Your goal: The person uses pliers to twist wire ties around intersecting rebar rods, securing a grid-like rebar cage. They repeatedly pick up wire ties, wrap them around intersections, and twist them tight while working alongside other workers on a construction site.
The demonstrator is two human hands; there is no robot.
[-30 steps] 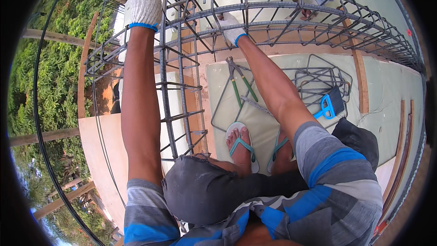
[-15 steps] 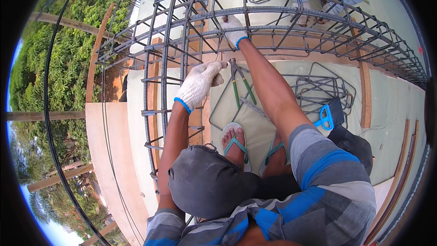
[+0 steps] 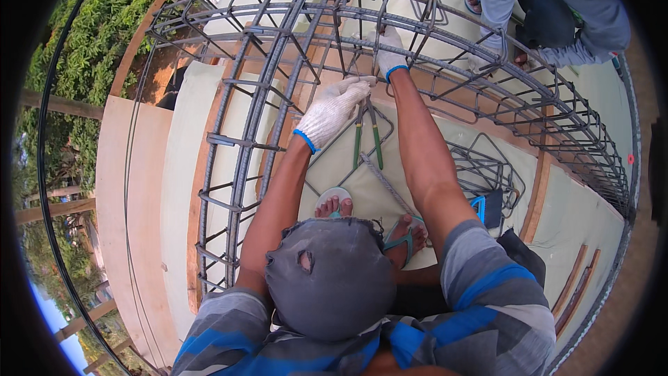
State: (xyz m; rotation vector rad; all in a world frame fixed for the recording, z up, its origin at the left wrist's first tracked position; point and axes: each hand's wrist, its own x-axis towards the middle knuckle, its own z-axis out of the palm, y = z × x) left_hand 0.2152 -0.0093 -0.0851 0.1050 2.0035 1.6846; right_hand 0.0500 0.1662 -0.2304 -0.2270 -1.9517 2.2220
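Observation:
My left hand, in a white knit glove with a blue cuff, reaches up to the steel rebar cage. Its fingers are pressed together beside the cage's near lower bar; what they pinch is too small to make out. My right hand, gloved the same way, is in among the bars, closed near an upper bar, and whatever it grips is hidden. Just under my left fingertips are green-handled pincers with handles spread. I cannot tell whether they hang or lie on the sheet. A second cage crosses the first at the left.
Bent steel stirrups and a blue-handled dark tool lie to the right. A loose ribbed bar rests between my feet. Another person crouches beyond the cage. Plywood runs along the left edge, with trees below.
The view has shifted, so the cages appear turned and moved. My left hand has come closer to the right one. The other person shows more fully at the upper right.

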